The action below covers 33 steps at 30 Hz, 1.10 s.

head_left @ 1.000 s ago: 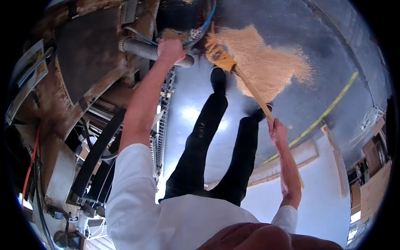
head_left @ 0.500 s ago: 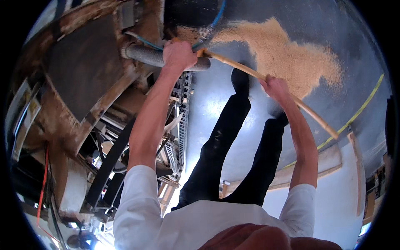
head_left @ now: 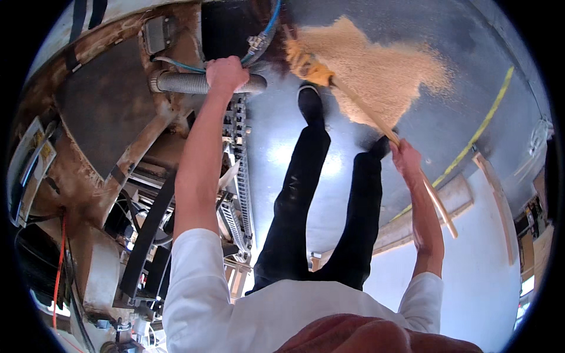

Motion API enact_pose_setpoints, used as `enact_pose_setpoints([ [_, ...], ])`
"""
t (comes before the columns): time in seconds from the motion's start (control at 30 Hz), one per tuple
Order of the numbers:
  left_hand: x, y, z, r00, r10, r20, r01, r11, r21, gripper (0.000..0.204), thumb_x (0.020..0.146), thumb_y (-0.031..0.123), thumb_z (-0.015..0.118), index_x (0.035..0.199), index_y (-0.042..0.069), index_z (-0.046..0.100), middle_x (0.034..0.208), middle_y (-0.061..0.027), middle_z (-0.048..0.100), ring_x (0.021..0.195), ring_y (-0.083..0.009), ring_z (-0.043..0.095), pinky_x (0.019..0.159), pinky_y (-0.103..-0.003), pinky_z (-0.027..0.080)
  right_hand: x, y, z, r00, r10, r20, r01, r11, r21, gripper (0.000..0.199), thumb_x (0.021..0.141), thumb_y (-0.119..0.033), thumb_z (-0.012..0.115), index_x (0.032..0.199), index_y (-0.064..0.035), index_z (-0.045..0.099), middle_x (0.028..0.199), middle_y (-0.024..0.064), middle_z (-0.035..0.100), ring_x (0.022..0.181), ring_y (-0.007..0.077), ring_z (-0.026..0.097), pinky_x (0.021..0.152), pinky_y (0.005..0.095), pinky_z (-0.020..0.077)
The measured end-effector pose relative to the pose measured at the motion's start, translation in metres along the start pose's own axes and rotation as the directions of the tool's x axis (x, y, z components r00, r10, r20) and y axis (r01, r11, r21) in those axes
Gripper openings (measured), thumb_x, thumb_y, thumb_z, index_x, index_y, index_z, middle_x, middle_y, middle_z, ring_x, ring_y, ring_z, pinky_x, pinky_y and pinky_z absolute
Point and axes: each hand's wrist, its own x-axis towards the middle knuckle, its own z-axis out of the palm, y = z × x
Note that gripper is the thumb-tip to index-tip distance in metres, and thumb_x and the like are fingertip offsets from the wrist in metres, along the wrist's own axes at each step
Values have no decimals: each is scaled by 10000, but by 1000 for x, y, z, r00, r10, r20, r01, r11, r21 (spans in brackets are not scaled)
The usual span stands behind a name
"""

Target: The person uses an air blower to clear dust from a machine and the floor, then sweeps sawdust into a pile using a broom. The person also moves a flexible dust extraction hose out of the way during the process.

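Right hand (head_left: 405,157) grip closed on broom handle (head_left: 412,170), left hand (head_left: 225,72) clasping grey hose (head_left: 182,83), sawdust pile (head_left: 376,65) ahead.

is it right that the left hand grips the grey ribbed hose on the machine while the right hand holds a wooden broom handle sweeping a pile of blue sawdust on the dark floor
Not quite: the sawdust pile is pale tan, not blue, as the head view shows. The rest holds: the left hand grips the grey ribbed hose on the machine, and the right hand holds the wooden broom handle, its yellow bristles at the pile on the dark floor.
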Motion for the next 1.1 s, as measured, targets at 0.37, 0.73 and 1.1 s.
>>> enact_pose_setpoints([
  [0.37,-27,43,3,924,82,-374,-126,988,-93,458,810,309,632,1183,57,552,1296,-171,539,1097,-332,579,943,-440,424,-207,74,-66,949,314,14,-314,949,34,453,953,-477,464,863,-42,550,732,233,633,728,453,616,635,530,473],
  [0.73,-301,167,105,947,289,-140,-280,532,-799,366,819,236,629,1114,19,639,1161,-214,623,1110,-359,573,966,-417,451,-57,-10,-72,979,173,-111,-145,963,226,537,972,-478,374,962,10,597,871,266,654,873,471,617,763,535,490],
  [1.1,-355,112,122,971,238,8,-163,691,-705,298,833,231,596,1055,39,648,1036,-191,667,995,-388,618,867,-459,495,-266,30,-45,885,287,366,-465,503,729,480,974,-433,448,776,1,508,541,89,526,408,181,527,380,332,419],
])
